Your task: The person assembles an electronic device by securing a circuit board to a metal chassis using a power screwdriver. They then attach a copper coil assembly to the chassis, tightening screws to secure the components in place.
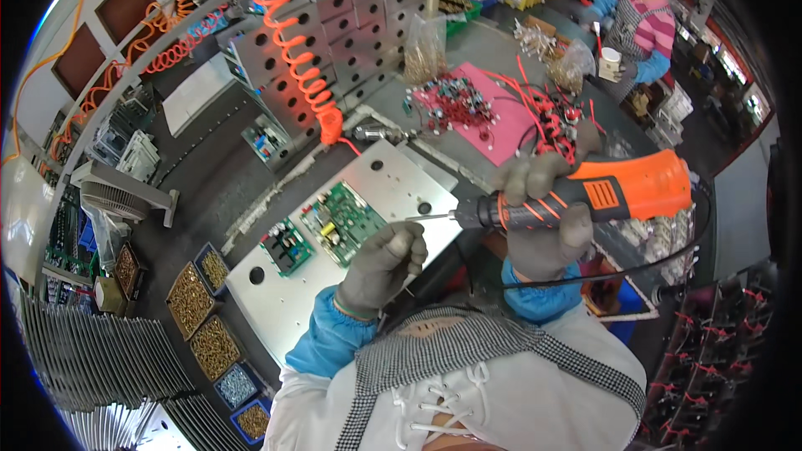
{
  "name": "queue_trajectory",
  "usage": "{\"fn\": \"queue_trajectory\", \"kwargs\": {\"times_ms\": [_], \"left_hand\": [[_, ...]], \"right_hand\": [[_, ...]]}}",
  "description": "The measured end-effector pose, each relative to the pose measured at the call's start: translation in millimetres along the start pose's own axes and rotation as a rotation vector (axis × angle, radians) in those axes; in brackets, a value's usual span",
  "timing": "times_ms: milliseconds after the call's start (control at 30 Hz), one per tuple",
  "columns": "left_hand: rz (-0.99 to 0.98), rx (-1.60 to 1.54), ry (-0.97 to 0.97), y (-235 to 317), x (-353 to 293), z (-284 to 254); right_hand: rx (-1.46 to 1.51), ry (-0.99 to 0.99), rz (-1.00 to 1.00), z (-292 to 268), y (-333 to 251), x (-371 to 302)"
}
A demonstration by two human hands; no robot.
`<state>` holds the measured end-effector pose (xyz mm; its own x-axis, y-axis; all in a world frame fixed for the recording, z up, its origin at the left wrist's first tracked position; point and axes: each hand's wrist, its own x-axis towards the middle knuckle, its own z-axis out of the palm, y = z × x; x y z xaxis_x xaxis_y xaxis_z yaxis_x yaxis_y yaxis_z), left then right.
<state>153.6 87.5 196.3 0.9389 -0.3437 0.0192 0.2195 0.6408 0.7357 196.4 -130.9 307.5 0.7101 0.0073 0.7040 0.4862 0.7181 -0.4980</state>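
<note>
- Gripping the orange-and-black power driver point(606, 192) in the right hand point(543, 252), closed firmly round its body, raised beside the right end of the pale metal plate point(418, 175)
- Aiming the thin bit point(433, 216) leftward, nearly level, over that end of the plate
- Curling the left hand point(380, 271) nearly closed at the tip of the bit; cannot tell whether pinching anything small, nor whether touching the metal
- Probably fitting or steadying something at the tip, judging by the meeting of both hands there
- Best done with the driver stopped, given gloved hands so near a part made to spin
- Brace the right wrist, hold the bit steady, and bring any small fastener on in line, never askew
- Draw the left hand well clear before running the driver
- Avoid dropping or dragging anything across the larger circuit board point(342, 221) and the smaller circuit board point(286, 246), both on the plate
- Leave slack in the black cable point(606, 276), just below the right hand
- Avoid knocking the small brass-coloured parts point(215, 348) on the dark desk point(192, 200), left of the plate
</note>
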Motion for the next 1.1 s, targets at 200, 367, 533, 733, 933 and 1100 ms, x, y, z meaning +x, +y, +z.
{"fn": "queue_trajectory", "kwargs": {"times_ms": [200,367,533,733,933,1100], "left_hand": [[0.07,0.003,0.281,-29.0,21.1,28.2],[0.087,-0.018,0.364,-48.6,62.7,51.9],[0.077,0.1,0.407,-74.3,119.1,75.5],[0.026,-0.091,0.357,-105.6,180.1,87.2],[0.016,-0.107,0.465,-116.6,220.9,95.4],[0.078,0.019,0.563,-122.8,240.4,82.9]], "right_hand": [[0.063,-0.073,-0.007,-57.3,-5.9,2.1],[0.137,0.001,0.016,-101.0,-6.5,19.4],[0.136,0.118,0.059,-157.0,-16.9,39.0],[0.096,0.315,0.088,-227.3,-21.0,56.4],[0.109,0.433,0.149,-273.0,-8.9,73.3],[0.082,0.524,0.221,-280.4,6.1,86.3]]}}
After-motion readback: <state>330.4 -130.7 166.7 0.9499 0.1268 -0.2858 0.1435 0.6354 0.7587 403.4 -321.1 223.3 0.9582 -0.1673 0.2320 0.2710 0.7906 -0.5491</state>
